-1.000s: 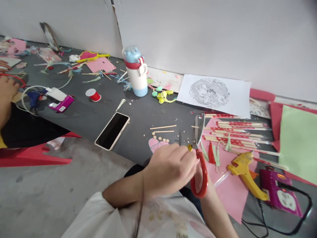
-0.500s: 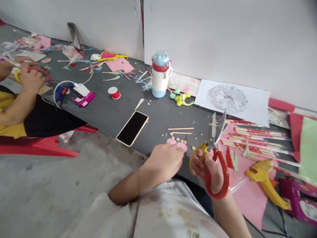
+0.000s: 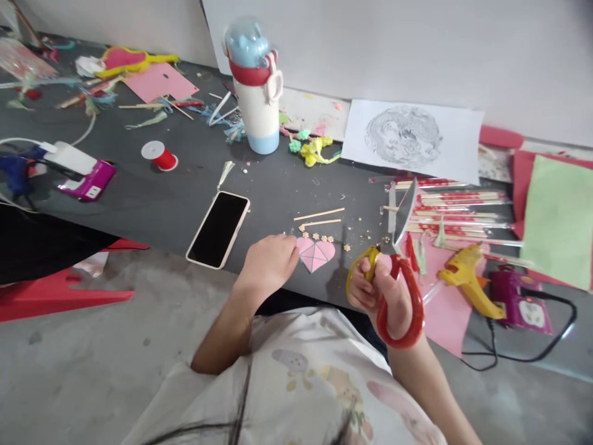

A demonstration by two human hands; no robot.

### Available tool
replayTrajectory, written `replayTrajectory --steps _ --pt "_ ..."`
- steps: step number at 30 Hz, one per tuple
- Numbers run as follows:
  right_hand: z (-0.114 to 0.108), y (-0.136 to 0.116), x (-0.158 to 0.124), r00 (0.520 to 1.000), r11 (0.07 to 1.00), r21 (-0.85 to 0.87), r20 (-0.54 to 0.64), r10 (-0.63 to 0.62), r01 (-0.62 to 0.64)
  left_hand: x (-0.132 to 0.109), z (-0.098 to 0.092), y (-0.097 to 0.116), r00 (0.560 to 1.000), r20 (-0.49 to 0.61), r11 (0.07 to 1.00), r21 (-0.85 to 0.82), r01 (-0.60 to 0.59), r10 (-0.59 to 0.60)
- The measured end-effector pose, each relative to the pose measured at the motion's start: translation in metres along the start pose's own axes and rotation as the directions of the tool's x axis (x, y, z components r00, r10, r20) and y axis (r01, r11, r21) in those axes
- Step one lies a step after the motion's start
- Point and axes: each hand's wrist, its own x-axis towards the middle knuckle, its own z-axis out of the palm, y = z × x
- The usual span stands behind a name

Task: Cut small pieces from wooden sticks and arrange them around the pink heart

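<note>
My right hand [image 3: 386,290] is closed around the handles of a pair of scissors [image 3: 407,216], one handle yellow and one red. The blades point away from me and stand a little apart, nothing seen between them. At the left edge of a pink paper heart [image 3: 316,254] with dark crossing lines is my left hand [image 3: 271,262], fingers curled and pressed onto that edge; its fingertips are partly hidden. Just beyond the heart lie several small flower-shaped wooden pieces [image 3: 324,238] and two thin wooden sticks [image 3: 319,217].
A phone [image 3: 218,230] lies left of my left hand, with a red thread spool [image 3: 160,156] and a bottle [image 3: 257,93] farther back. Rightward are wrapped sticks [image 3: 458,216], a yellow glue gun [image 3: 467,278], a purple box [image 3: 519,303] with a cord, and a printed drawing [image 3: 410,137].
My left hand has shifted left off the heart, so most of it now shows. My right hand still holds the scissors. The view has moved closer, and the neighbouring person's hands are out of sight.
</note>
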Motion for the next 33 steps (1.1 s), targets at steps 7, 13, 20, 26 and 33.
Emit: replayTrajectory --steps 7,13,20,26,33 --pt "-0.004 -0.001 0.003 0.998 0.999 0.006 -0.044 0.050 -0.050 0.016 0.009 0.002 0.999 -0.042 0.996 -0.076 -0.036 0.033" --pt "-0.013 0.002 0.007 0.999 0.999 0.023 0.016 0.032 -0.033 0.031 0.009 0.003 0.998 -0.029 0.975 -0.217 -0.052 0.047" --pt "-0.020 0.004 0.008 0.999 0.998 0.061 0.052 0.016 -0.019 0.048 0.022 0.011 0.979 -0.131 0.969 -0.176 -0.175 0.153" --pt "-0.024 0.004 0.011 0.998 0.998 0.059 0.064 0.022 -0.026 0.057 0.033 0.017 0.956 -0.162 0.955 -0.131 -0.267 0.245" --pt "-0.027 0.002 0.012 0.997 0.998 0.063 0.075 0.023 -0.028 0.063 0.034 0.017 0.948 -0.144 0.945 -0.128 -0.302 0.284"
